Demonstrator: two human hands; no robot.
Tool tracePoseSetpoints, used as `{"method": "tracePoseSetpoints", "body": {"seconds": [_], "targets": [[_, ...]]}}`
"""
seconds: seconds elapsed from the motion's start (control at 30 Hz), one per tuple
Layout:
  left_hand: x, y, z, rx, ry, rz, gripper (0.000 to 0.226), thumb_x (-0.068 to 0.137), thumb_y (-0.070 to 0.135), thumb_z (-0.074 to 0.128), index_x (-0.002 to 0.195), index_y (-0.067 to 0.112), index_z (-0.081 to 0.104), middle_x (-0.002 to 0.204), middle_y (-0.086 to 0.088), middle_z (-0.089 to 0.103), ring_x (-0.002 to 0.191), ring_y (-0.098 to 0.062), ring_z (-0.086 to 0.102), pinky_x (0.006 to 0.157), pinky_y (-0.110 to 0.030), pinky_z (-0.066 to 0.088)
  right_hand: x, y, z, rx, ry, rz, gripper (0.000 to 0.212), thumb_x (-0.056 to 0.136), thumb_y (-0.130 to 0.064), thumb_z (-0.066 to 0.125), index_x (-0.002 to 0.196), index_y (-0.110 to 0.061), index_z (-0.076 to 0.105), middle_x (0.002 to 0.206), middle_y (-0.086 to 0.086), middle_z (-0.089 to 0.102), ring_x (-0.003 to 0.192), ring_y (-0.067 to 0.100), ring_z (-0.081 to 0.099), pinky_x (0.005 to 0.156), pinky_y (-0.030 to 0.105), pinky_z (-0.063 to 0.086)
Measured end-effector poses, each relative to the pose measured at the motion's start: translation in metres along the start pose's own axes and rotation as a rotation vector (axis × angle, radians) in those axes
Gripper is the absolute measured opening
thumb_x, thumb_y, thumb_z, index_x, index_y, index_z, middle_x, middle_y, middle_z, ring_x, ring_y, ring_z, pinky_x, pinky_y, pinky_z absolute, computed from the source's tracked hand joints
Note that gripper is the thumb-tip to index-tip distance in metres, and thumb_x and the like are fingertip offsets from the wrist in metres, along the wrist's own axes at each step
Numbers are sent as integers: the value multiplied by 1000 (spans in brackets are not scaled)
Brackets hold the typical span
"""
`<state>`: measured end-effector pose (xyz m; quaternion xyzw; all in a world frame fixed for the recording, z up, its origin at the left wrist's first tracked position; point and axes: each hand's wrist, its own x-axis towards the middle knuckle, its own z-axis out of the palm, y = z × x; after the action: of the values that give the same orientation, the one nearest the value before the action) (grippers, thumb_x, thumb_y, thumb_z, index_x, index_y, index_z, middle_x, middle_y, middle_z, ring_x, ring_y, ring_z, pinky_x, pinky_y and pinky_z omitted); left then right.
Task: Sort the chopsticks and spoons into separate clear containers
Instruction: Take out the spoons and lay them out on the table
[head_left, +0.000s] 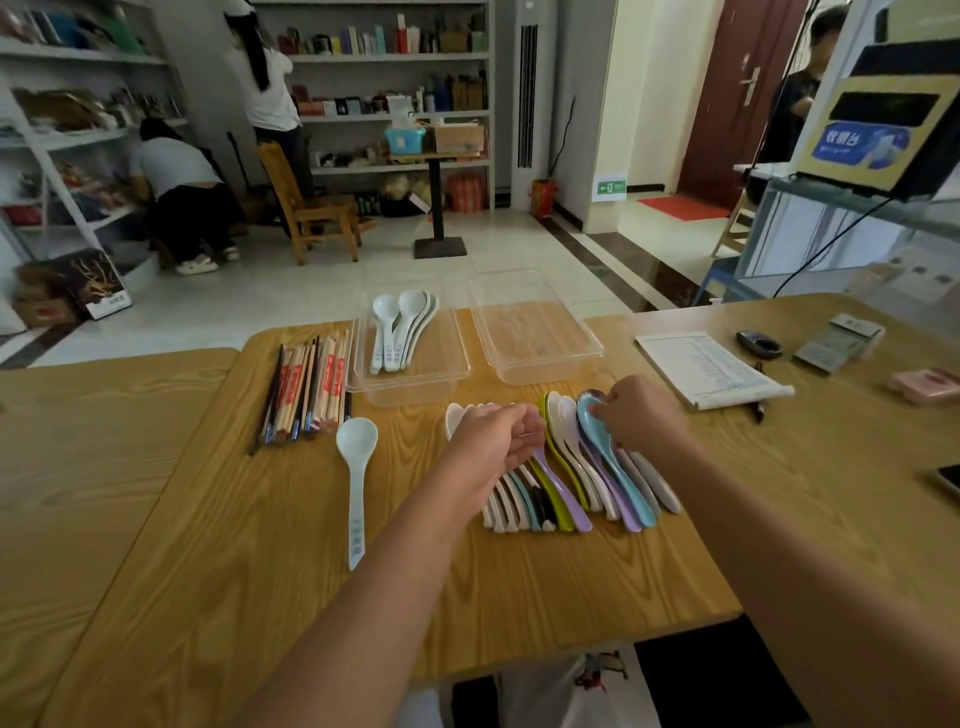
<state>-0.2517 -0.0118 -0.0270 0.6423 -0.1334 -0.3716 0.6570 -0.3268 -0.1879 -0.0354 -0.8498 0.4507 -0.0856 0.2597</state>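
A row of coloured spoons lies on the wooden table in front of me. My left hand hovers over the row's left part with fingers loosely curled, holding nothing that I can see. My right hand pinches the bowl of a light blue spoon at the row's right end. One long white spoon lies alone to the left. A bundle of chopsticks lies at the far left. The left clear container holds several white spoons. The right clear container holds nothing.
A paper pad with a pen lies right of the containers, with small boxes and a dark object beyond it. A phone sits at the right edge. A second table adjoins on the left. People stand by shelves in the background.
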Motion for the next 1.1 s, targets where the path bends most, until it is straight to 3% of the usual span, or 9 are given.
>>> {"method": "tracePoseSetpoints", "body": {"seconds": [0.1,0.17,0.23,0.4,0.6,0.8,0.97,1.1], "targets": [[4,6,-4,-21,11,-5,28,103,17,46,115,1,66,113,-17,71,107,-28,68,93,-35,54,-11,-25,-6,151,-95,-103,23,96,-25,58,87,-6,67,68,4,65,52,10,56,46,19,44],[9,17,-11,-33,25,7,25,104,16,46,111,2,66,110,-15,72,98,-25,70,88,-33,55,-11,-44,-4,272,-105,-194,22,95,-22,61,80,-7,68,64,5,67,52,13,58,54,28,53],[17,31,-26,-54,49,37,22,104,15,45,107,5,65,104,-13,71,90,-20,68,84,-29,55,-4,-65,-1,355,-133,-238,22,95,-19,61,79,-7,69,66,7,69,55,16,61,58,33,53],[54,64,-83,-60,167,93,21,103,16,47,106,6,66,102,-10,73,92,-20,69,81,-30,55,31,-128,7,501,-183,-277,22,97,-15,57,89,1,69,73,12,70,53,16,60,48,21,47],[99,87,-136,-124,297,101,17,101,13,51,104,6,65,103,-14,71,87,-20,67,77,-27,55,89,-207,67,322,-206,-317,25,90,-16,63,70,-2,68,56,5,65,41,12,52,45,24,44],[120,92,-181,-103,375,89,19,102,12,50,110,4,65,103,-14,73,89,-21,69,84,-33,56,131,-268,129,97,-201,-352,26,93,-16,62,71,-7,49,62,3,51,52,14,49,42,22,33],[125,91,-202,-66,381,97,21,103,15,48,112,8,66,103,-10,74,92,-20,70,82,-29,57,142,-295,153,-17,-229,-285,8,94,-4,48,86,-6,50,80,8,55,78,25,60,66,33,53],[125,88,-206,-78,381,68,21,102,17,51,114,9,67,105,-9,75,94,-20,71,87,-32,56,147,-303,156,24,-275,-265,12,89,-10,55,80,-4,50,72,6,52,60,17,53,49,25,43]]}}
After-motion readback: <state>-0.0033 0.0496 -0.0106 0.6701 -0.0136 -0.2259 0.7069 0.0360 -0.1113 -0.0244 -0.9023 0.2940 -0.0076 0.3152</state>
